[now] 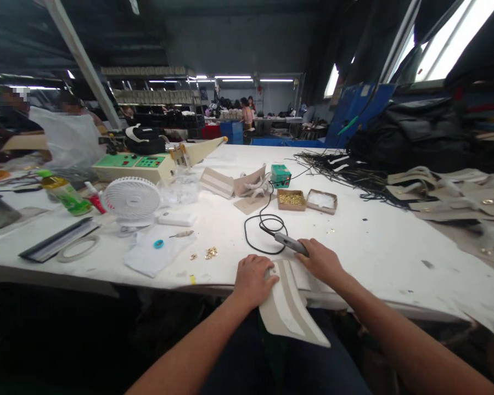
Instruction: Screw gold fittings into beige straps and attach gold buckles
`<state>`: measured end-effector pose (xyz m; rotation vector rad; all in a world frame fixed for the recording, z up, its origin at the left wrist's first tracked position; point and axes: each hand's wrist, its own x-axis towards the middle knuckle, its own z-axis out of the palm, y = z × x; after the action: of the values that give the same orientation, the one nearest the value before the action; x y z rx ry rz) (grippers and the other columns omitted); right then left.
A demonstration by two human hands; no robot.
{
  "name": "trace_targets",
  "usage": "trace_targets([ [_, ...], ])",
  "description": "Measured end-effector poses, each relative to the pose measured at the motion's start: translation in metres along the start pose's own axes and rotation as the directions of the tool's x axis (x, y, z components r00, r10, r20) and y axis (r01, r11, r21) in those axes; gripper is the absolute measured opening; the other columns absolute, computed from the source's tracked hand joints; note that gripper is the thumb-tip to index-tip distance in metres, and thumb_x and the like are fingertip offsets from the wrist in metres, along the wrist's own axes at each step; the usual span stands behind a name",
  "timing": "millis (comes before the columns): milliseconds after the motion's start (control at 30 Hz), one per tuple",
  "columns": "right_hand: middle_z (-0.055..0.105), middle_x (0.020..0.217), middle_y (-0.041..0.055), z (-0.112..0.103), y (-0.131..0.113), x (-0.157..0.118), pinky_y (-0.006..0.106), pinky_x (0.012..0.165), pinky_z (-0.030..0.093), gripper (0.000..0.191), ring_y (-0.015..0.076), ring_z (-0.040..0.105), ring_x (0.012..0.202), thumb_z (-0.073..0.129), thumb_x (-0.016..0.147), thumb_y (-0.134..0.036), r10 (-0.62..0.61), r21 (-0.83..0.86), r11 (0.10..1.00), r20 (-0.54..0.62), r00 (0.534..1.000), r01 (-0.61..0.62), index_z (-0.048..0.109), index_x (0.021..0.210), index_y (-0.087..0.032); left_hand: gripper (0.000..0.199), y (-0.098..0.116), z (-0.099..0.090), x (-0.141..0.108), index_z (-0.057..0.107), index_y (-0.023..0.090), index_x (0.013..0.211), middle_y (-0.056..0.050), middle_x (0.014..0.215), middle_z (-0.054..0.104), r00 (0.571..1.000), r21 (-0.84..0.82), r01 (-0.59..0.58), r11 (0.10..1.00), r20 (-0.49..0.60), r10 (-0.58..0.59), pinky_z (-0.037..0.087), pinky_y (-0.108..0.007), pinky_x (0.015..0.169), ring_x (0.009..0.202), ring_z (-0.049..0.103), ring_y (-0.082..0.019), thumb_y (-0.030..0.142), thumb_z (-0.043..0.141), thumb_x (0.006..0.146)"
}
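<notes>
At the table's front edge lies a beige panel [290, 307] with lighter strips, its lower end hanging over the edge. My left hand [253, 280] holds the panel's upper left side, thumb on top and fingers bent around it. My right hand [319, 260] is closed round a grey corded tool [290, 242], just above and right of the panel. The tool points to the upper left, and its black cable [247, 233] loops on the table towards a green box [280, 175]. Small gold pieces [211, 253] lie left of my left hand.
Behind the cable stand an open box of gold pieces [291, 199] and a box with white contents [321, 201]. A white fan [132, 200], a tape roll [79, 248] and a bottle [66, 195] are at left. Beige panels [456, 192] and black cords [346, 173] lie at right.
</notes>
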<state>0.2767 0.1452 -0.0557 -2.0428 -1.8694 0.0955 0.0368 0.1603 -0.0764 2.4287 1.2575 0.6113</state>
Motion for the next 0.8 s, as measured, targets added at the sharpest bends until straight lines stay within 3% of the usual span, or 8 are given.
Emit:
trace_targets([
  [133, 0.070, 0.120, 0.0131, -0.004, 0.014, -0.032, 0.038, 0.095, 0.046, 0.036, 0.0300, 0.063, 0.114, 0.065, 0.093, -0.030, 0.022, 0.031, 0.999, -0.075, 0.997, -0.019, 0.071, 0.126, -0.019, 0.025, 0.004, 0.001, 0.000, 0.073, 0.026, 0.111, -0.004, 0.120, 0.075, 1.000, 0.054, 0.002, 0.999, -0.001, -0.002, 0.041, -0.047, 0.101, 0.118, 0.059, -0.029, 0.037, 0.075, 0.089],
  [233, 0.074, 0.102, 0.0091, -0.011, 0.007, -0.080, 0.037, 0.085, 0.050, 0.044, 0.0268, 0.068, 0.093, 0.059, 0.096, -0.051, 0.202, 0.323, 0.930, -0.045, 0.978, -0.177, 0.071, 0.125, -0.020, 0.023, 0.008, 0.001, -0.001, 0.072, 0.024, 0.110, -0.005, 0.117, 0.075, 1.000, 0.086, 0.005, 0.996, -0.016, -0.004, 0.041, -0.048, 0.097, 0.115, 0.058, -0.031, 0.037, 0.073, 0.090],
  [300, 0.074, 0.093, 0.0083, -0.012, -0.003, -0.117, 0.039, 0.077, 0.052, 0.058, 0.0272, 0.069, 0.083, 0.057, 0.093, -0.066, 0.312, 0.575, 0.739, 0.169, 0.935, -0.351, 0.072, 0.126, -0.021, 0.021, 0.011, 0.001, -0.002, 0.072, 0.023, 0.107, -0.006, 0.115, 0.074, 1.000, 0.099, 0.005, 0.995, -0.031, -0.001, 0.041, -0.048, 0.096, 0.113, 0.058, -0.032, 0.036, 0.073, 0.090],
  [400, 0.075, 0.113, 0.0112, -0.011, -0.022, -0.161, 0.038, 0.070, 0.054, 0.074, 0.0301, 0.072, 0.089, 0.065, 0.087, -0.070, 0.233, 0.796, 0.293, 0.478, 0.847, -0.530, 0.061, 0.143, -0.022, 0.020, 0.016, -0.001, -0.007, 0.072, 0.022, 0.105, -0.007, 0.111, 0.073, 0.998, 0.114, 0.018, 0.993, -0.060, -0.011, 0.043, -0.049, 0.097, 0.111, 0.059, -0.031, 0.033, 0.073, 0.089],
  [500, 0.076, 0.107, 0.0091, -0.019, -0.038, -0.175, 0.036, 0.071, 0.055, 0.095, 0.0288, 0.073, 0.087, 0.083, 0.078, -0.057, 0.181, 0.841, -0.041, 0.537, 0.824, -0.539, 0.045, 0.157, -0.022, 0.019, 0.018, -0.009, -0.022, 0.073, 0.022, 0.106, -0.008, 0.115, 0.073, 0.995, 0.084, 0.015, 0.996, -0.098, -0.006, 0.044, -0.049, 0.100, 0.114, 0.061, -0.030, 0.032, 0.073, 0.089],
  [633, 0.075, 0.088, 0.0051, -0.047, -0.053, -0.159, 0.031, 0.061, 0.053, 0.093, 0.0236, 0.070, 0.070, 0.088, 0.073, -0.045, 0.243, 0.816, -0.125, 0.576, 0.780, -0.564, 0.050, 0.155, -0.024, 0.039, 0.017, -0.029, -0.069, 0.069, 0.023, 0.131, -0.012, 0.139, 0.069, 0.963, -0.178, -0.184, 0.967, -0.232, 0.140, 0.036, -0.052, 0.120, 0.132, 0.059, -0.031, 0.045, 0.057, 0.101],
  [733, 0.075, 0.083, 0.0076, -0.063, -0.068, -0.145, 0.028, 0.049, 0.047, 0.072, 0.0186, 0.063, 0.056, 0.088, 0.071, -0.042, 0.128, 0.755, -0.130, 0.656, 0.744, -0.643, 0.068, 0.138, -0.022, 0.073, 0.015, -0.036, -0.116, 0.049, 0.020, 0.157, -0.019, 0.155, 0.056, 0.918, -0.328, -0.383, 0.863, -0.243, 0.315, 0.039, -0.052, 0.121, 0.143, 0.053, -0.036, 0.064, 0.049, 0.099],
  [800, 0.076, 0.086, 0.0098, -0.068, -0.083, -0.139, 0.028, 0.050, 0.048, 0.061, 0.0192, 0.064, 0.060, 0.089, 0.068, -0.043, 0.033, 0.736, -0.100, 0.675, 0.737, -0.669, 0.076, 0.123, -0.020, 0.066, 0.015, -0.036, -0.141, 0.055, 0.021, 0.154, -0.020, 0.148, 0.062, 0.910, -0.353, -0.407, 0.843, -0.233, 0.342, 0.038, -0.055, 0.122, 0.139, 0.058, -0.037, 0.060, 0.052, 0.100],
])
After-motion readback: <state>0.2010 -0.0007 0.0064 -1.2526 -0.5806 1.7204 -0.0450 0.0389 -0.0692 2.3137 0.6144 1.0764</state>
